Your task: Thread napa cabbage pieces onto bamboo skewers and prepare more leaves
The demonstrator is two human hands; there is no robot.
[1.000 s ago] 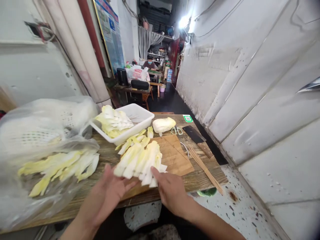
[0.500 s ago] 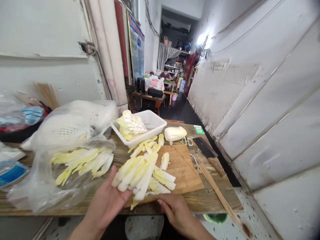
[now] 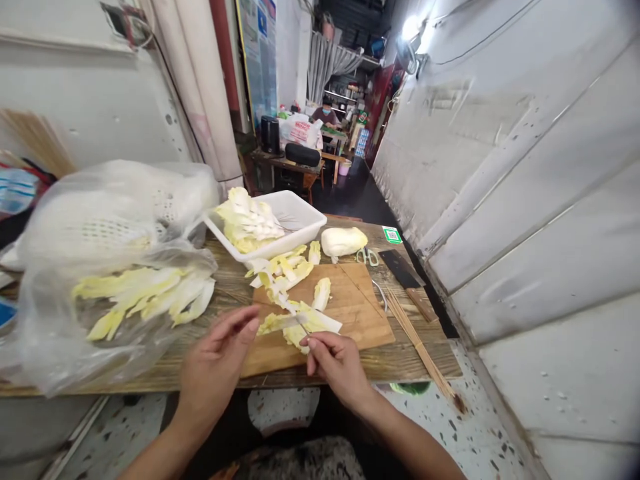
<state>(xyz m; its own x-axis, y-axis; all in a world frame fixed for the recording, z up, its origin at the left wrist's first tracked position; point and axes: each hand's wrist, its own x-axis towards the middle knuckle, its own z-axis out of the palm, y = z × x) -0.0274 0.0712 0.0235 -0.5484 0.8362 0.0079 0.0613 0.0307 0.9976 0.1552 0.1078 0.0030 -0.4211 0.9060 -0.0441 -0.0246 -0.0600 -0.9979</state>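
Note:
Between thumb and fingers, my right hand [image 3: 333,360] pinches the near end of a thin skewer [image 3: 303,326]. Napa cabbage leaves [image 3: 276,292] are threaded on it, seen nearly edge-on and pointing away from me over the wooden cutting board [image 3: 363,320]. My left hand [image 3: 215,357] hovers left of the skewer near the board's edge, thumb and fingers apart, with nothing in it. Loose cabbage pieces [image 3: 323,321] lie on the board below the skewer, and a small leaf [image 3: 321,293] lies behind them. Where the skewered leaves overlap the loose ones, their edges are hard to separate.
Behind the board are a white tray [image 3: 313,219] with cabbage skewers, a cabbage head [image 3: 344,241] and scissors [image 3: 367,257]. At right lie a cleaver [image 3: 400,268] and bundled skewers [image 3: 417,343]. A plastic bag [image 3: 55,333] with leaves covers the left. A person [image 3: 326,115] sits far back.
The fanned leaves have turned from facing me to nearly edge-on and moved away. My left hand has let go of their underside. My right hand keeps the skewer; the view has tilted down.

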